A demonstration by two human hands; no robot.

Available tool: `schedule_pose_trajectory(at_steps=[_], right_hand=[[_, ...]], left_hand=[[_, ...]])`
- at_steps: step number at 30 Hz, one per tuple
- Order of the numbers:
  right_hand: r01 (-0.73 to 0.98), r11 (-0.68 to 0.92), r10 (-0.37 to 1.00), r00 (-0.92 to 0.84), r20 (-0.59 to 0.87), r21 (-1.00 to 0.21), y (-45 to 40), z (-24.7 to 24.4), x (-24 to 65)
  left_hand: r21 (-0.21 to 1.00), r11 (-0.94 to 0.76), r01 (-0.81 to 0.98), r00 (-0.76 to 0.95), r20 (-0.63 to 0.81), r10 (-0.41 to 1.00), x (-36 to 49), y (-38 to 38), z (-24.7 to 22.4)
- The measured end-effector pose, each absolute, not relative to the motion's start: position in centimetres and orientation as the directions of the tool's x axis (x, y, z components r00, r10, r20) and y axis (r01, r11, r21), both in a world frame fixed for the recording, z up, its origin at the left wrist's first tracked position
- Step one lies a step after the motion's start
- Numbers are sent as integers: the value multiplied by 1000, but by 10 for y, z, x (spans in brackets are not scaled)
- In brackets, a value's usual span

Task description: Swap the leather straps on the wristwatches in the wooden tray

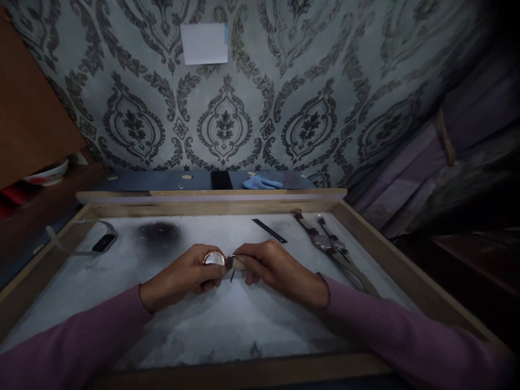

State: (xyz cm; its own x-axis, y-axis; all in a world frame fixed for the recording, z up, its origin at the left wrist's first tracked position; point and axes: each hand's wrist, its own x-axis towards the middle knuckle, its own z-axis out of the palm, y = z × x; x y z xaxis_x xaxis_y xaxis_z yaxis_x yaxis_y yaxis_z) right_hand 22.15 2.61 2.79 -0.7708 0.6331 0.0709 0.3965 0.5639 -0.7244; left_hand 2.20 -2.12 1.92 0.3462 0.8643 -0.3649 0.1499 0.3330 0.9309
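Note:
My left hand (187,271) is closed round a round wristwatch (214,259) with a gold-coloured rim and a pale face. A short watch strap (234,264), dark brown next to the case and beige further out, reaches from the watch to my right hand (270,265). The fingers of my right hand pinch this strap close beside the case. A thin dark strip (232,275) hangs below the strap; what it is I cannot make out. Both hands are over the middle of the white work surface (195,325).
A smartwatch (104,242) with a pale band lies at the left. Two strapped wristwatches (324,241) lie at the right, near a flat dark strip (270,231). A wooden rim (211,208) frames the surface. Behind it are a blue cloth (262,182) and a black flat object (221,180).

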Motion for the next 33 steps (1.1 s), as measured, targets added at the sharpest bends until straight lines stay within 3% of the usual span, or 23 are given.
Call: schedule_pose_trajectory(at_steps=[11, 20, 25, 33], right_hand=[[418, 484, 655, -756, 1, -769, 30, 35, 222], [365, 447, 715, -694, 81, -817, 41, 45, 228], [504, 565, 730, -674, 112, -653, 47, 54, 234], [562, 751, 589, -808, -34, -346, 51, 47, 234]], left_hand=[[911, 368, 184, 304, -409, 861, 25, -19, 25], [931, 250, 265, 346, -334, 877, 19, -16, 16], [920, 112, 376, 412, -274, 869, 16, -19, 14], [845, 63, 531, 447, -343, 826, 12, -21, 19]])
